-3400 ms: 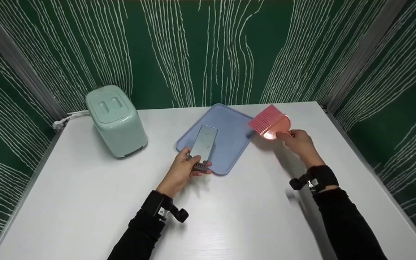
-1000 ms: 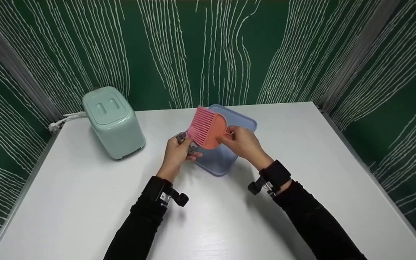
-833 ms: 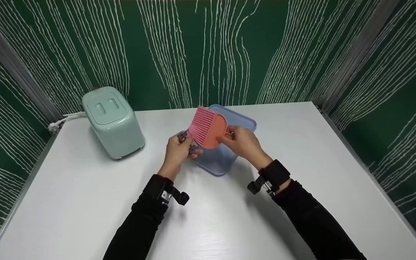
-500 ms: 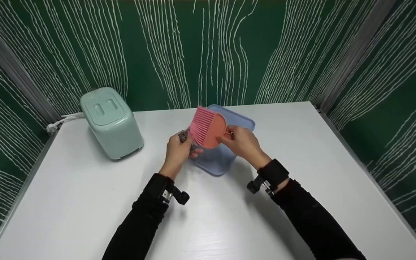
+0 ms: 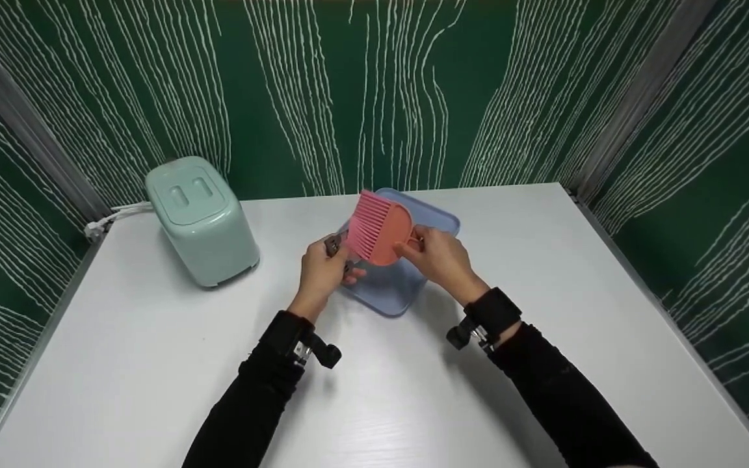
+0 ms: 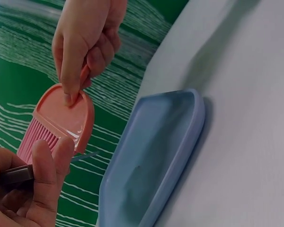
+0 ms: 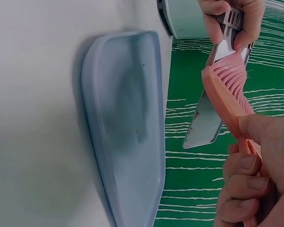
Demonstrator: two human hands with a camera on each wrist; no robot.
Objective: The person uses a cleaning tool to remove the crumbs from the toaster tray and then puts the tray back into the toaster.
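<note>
Toaster (image 5: 202, 224) in pale green stands at the left of the white tabletop (image 5: 153, 364); next, the left hand (image 5: 322, 268) has its grip pinching the dark slotted end of a metal plate (image 7: 206, 123), held above a blue tray (image 5: 387, 291); an orange brush (image 5: 393, 237) bends its pink bristles against the plate, and furthest right the right hand (image 5: 441, 259) has its grip curled round the brush's handle

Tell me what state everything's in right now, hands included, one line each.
Crumb tray: raised, tilted, specks on it
Pink-bristled brush: bristles bent against the crumb tray
Left hand: holding the crumb tray's gray end
Right hand: gripping the brush's handle
Blue tray: lying flat, dark specks in it
Toaster: upright, top covered
White cord: trailing beside the toaster
</note>
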